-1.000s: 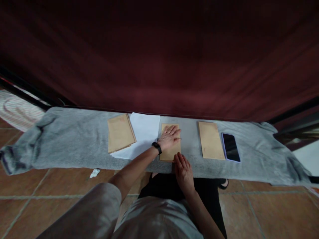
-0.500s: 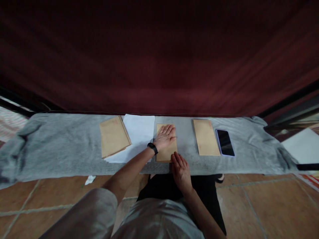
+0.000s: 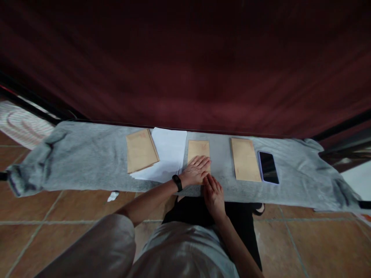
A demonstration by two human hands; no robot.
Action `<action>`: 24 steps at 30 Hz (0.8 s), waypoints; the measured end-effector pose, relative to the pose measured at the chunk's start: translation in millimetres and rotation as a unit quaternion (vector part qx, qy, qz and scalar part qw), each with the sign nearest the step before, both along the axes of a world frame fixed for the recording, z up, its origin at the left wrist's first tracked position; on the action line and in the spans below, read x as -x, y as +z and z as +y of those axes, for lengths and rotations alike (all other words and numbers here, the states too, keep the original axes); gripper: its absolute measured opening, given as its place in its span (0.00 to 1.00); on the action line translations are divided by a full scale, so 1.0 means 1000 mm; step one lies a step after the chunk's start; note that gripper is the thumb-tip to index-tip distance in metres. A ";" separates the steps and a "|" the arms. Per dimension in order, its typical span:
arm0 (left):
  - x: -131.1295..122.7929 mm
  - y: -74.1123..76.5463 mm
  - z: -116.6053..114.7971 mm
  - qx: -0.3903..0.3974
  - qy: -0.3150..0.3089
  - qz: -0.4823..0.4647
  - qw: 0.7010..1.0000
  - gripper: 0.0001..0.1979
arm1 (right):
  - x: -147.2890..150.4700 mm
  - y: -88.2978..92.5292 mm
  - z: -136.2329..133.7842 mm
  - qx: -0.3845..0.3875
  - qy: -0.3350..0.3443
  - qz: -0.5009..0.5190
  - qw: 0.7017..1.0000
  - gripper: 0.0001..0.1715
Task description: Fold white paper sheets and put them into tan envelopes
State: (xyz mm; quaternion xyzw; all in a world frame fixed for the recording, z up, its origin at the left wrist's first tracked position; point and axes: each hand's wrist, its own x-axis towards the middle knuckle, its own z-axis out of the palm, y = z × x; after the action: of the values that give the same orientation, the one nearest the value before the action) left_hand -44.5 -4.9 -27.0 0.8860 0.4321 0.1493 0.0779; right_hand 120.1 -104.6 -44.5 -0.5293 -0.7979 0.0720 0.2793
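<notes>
A brown paper envelope [image 3: 198,147] lies lengthwise in front of me on the grey cloth. My left hand [image 3: 196,170], with a black band on its wrist, rests flat across its lower half, fingers stretched out. At the envelope's lower right corner is my right hand [image 3: 214,195], its fingers drawn together on the near edge; its thumb is mostly hidden. The fingertips of both hands almost meet. Left of the envelope are white paper sheets [image 3: 169,148], partly covered by a stack of brown envelopes [image 3: 142,152].
More brown envelopes [image 3: 245,160] lie to the right, beside a phone [image 3: 268,167] with a dark screen. The grey cloth [image 3: 87,158] covers a long narrow surface against a dark red curtain [image 3: 185,77]. A crumpled white scrap [image 3: 113,196] is on the tiled floor.
My left hand has slid down the envelope towards me, baring its top. My right hand stays at the lower right corner. The view has shifted slightly.
</notes>
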 end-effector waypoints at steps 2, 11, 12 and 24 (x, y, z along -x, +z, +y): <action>0.000 0.000 -0.004 0.001 0.003 -0.007 1.000 0.26 | 0.000 -0.001 0.000 0.002 0.001 0.000 1.000 0.27; 0.005 0.008 -0.023 0.017 0.008 -0.012 1.000 0.26 | -0.003 -0.006 0.000 -0.001 0.009 -0.006 1.000 0.26; 0.006 0.008 -0.026 0.020 0.005 -0.008 1.000 0.26 | -0.003 -0.005 0.000 -0.002 0.010 -0.008 1.000 0.26; 0.020 0.011 -0.052 0.009 -0.002 0.060 0.998 0.30 | -0.005 -0.005 0.000 -0.028 0.014 -0.020 0.999 0.26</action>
State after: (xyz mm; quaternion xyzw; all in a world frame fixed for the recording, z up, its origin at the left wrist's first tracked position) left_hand -64.3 -57.3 -15.8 0.8934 0.4358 0.0913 0.0603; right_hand 124.7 -104.9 -49.9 -0.5112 -0.8125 0.0430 0.2771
